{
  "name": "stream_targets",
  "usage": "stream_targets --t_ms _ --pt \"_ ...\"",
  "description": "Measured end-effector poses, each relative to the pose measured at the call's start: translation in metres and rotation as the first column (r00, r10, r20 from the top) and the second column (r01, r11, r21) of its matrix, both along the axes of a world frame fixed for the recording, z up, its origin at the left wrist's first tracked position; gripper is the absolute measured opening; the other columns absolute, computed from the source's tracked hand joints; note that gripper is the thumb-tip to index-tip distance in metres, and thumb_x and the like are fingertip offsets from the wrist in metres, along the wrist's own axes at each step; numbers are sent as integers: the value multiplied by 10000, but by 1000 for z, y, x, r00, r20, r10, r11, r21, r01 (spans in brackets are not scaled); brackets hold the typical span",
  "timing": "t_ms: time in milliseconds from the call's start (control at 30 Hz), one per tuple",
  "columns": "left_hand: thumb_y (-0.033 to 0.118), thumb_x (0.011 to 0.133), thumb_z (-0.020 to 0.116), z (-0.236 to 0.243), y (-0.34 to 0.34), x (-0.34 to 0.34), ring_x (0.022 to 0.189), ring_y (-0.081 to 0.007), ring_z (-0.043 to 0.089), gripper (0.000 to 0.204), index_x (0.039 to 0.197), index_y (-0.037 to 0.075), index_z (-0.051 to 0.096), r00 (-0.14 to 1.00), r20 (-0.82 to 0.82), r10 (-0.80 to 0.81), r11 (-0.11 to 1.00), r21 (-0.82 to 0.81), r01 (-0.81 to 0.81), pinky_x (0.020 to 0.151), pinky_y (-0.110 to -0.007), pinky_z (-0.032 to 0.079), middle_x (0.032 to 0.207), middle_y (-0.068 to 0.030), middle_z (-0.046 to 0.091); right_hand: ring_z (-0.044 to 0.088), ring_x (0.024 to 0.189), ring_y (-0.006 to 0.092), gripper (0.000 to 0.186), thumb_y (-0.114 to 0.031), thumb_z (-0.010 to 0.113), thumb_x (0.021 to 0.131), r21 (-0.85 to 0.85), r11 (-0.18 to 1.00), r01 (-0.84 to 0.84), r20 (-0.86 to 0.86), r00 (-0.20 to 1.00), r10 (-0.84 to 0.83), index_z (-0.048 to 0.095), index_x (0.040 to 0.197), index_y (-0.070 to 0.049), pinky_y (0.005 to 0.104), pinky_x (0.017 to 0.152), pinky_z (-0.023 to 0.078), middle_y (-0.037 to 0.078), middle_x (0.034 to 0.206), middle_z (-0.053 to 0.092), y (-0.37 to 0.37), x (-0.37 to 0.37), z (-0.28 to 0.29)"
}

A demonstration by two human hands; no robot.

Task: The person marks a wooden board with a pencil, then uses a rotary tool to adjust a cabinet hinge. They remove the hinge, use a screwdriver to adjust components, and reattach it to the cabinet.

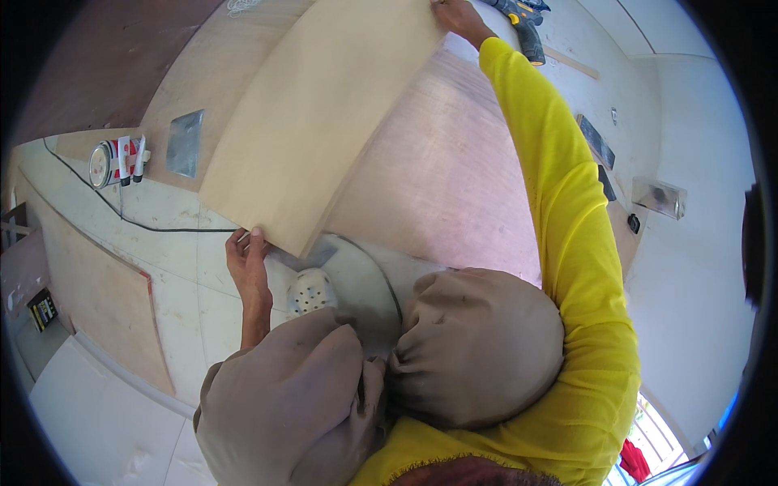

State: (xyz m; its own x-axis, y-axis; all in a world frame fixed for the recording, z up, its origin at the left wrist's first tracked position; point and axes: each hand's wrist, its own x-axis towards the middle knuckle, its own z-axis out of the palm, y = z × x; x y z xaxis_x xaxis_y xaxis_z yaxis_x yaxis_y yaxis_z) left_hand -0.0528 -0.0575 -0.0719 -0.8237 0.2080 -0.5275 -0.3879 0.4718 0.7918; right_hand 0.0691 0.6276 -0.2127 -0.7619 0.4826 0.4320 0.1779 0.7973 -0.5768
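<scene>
A pale plywood panel (320,121) slants across the upper middle. My left hand (250,259) is closed on its lower edge, near the corner, with the thumb on top. My right hand (458,20), at the end of a yellow sleeve, grips the panel's far upper corner. Beside that hand lies a dark cordless power tool (527,32) with yellow details. Beneath and right of the panel is a broad pinkish plywood sheet (438,162). My knees in brown trousers fill the lower middle, with a white perforated shoe (308,292) below the panel.
A tin (104,164) with tubes stands at left, near a metal plate (185,143) and a black cable (174,229) on the white tiled floor (97,211). Another board (97,300) lies lower left. Dark blocks (594,138) and a metal trowel (658,196) lie at right.
</scene>
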Motion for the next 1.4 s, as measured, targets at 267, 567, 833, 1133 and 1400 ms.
stream_targets --t_ms 267,567,833,1133,1400 --pt "177 1022 827 -20 14 -21 1015 -202 693 507 1387 -105 618 998 27 -53 997 57 51 936 -353 566 1071 -162 760 734 1036 485 447 -408 580 1070 182 930 320 206 912 -355 788 1105 -14 563 935 576 297 1135 772 20 55 8" --pt "211 1065 778 -2 39 -123 1031 -132 654 461 1428 -62 704 969 -197 -150 966 179 186 1017 -290 501 1159 -76 770 738 1038 499 515 -465 546 1093 147 670 728 306 610 -731 802 982 -31 596 925 575 267 1050 780 -137 126 112" --pt "252 1038 791 -18 87 -171 1257 -251 661 540 1481 -36 681 751 -252 -610 790 -263 553 1127 -386 498 1394 -154 696 733 1075 488 386 -378 539 1112 72 674 735 374 607 -702 787 1171 -88 600 991 567 238 1138 784 -187 216 80" --pt "111 974 787 -4 121 -83 1351 -414 633 505 1464 44 682 210 -743 -635 701 -441 560 1176 -487 503 1473 -219 634 756 924 453 252 -308 731 1028 -55 509 859 433 480 -763 757 1179 -109 544 838 595 220 952 784 -302 359 112" --pt "69 994 757 26 225 -11 1434 -390 615 475 1465 66 696 105 -690 -716 451 -343 824 1222 -465 469 1507 -213 663 748 1007 344 366 -127 814 950 67 544 836 214 521 -826 715 1300 -94 465 911 603 149 1125 765 -332 423 129"
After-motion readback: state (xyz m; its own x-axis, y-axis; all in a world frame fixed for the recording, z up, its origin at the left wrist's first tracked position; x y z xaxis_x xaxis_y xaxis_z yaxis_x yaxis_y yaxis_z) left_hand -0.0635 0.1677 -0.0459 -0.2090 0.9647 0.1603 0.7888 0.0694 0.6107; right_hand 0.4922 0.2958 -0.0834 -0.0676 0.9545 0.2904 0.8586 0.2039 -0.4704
